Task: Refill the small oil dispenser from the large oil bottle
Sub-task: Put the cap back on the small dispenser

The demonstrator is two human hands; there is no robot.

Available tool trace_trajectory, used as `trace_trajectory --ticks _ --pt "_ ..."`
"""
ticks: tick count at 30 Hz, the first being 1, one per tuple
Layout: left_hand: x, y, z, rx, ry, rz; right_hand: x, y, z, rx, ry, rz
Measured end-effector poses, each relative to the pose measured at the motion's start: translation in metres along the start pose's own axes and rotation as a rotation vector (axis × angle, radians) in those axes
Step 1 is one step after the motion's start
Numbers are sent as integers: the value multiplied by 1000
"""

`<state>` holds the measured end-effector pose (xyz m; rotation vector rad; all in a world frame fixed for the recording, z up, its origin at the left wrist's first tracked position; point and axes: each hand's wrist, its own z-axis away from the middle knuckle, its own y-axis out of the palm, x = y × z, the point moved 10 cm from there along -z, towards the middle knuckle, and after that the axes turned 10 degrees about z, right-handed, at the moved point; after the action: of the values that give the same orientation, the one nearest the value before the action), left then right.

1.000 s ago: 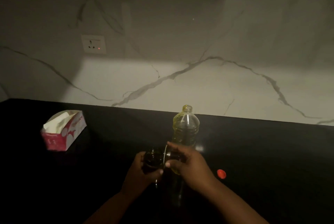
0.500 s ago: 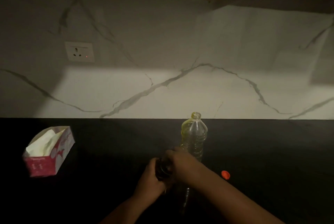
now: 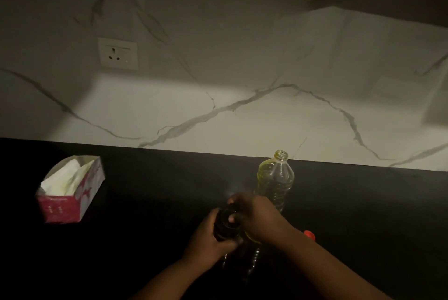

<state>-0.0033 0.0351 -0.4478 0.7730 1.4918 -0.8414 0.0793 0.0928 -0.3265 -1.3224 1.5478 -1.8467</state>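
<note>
Since a second ago the right hand [image 3: 257, 219] has shifted onto the top of the dispenser [image 3: 226, 225] gripped by the left hand [image 3: 209, 239], likely working its cap, with the uncapped bottle [image 3: 275, 181] just behind.

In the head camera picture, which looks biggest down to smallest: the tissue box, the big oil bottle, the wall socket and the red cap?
1. tissue box
2. large oil bottle, a close second and partly hidden behind the right hand
3. wall socket
4. red cap

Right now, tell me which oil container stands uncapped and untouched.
The large clear oil bottle behind the hands: open neck, nobody holding it. The small dark dispenser is gripped by both.
</note>
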Motion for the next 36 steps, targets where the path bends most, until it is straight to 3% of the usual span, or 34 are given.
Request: trace_trajectory --ticks 15,20,25,30,33,36 --pt "-14 -4 8 55 3 -11 15 13 -4 -76 -115 137" --pt "-14 -11 5 62 -56 -120 7 10 7 -72 -96 33" --pt "-50 -16 11 12 -61 -386 -33 -31 56 -308 9 -269" --pt "-137 15 6 -22 218 -421 -106 -55 101 -509 173 -374" --pt "-156 50 -7 55 214 -199 -171 -42 108 -479 374 -368" --pt "-158 73 -21 49 112 -13 -226 -17 106 -301 542 -251"
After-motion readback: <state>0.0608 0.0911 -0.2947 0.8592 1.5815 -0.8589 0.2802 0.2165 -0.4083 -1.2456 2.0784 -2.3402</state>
